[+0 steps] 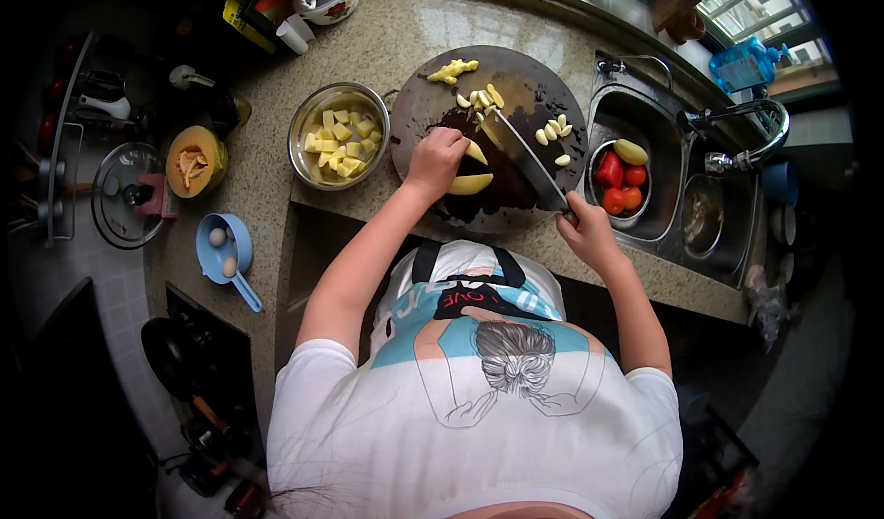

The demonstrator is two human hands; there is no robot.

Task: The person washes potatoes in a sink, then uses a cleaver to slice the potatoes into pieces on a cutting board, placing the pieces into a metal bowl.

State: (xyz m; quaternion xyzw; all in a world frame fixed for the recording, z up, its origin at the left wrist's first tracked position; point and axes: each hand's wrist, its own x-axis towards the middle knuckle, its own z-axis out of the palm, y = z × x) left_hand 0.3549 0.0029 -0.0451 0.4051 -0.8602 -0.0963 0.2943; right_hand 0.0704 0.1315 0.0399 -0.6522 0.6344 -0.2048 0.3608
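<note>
On a round, dark-stained cutting board, my left hand holds down a peeled potato wedge. A larger potato piece lies just below its fingers. My right hand grips the handle of a cleaver, whose blade slants up and left across the board, right of the wedge. A thin yellow piece lies along the blade's left side. Peeled garlic cloves are spread to the right of the blade, and others sit near its tip. Knobbly ginger root rests at the board's far side.
Left of the board, a steel bowl holds potato cubes. Farther left are a halved melon and a blue ladle with eggs. In the sink at right, a bowl contains tomatoes, a red pepper and a potato.
</note>
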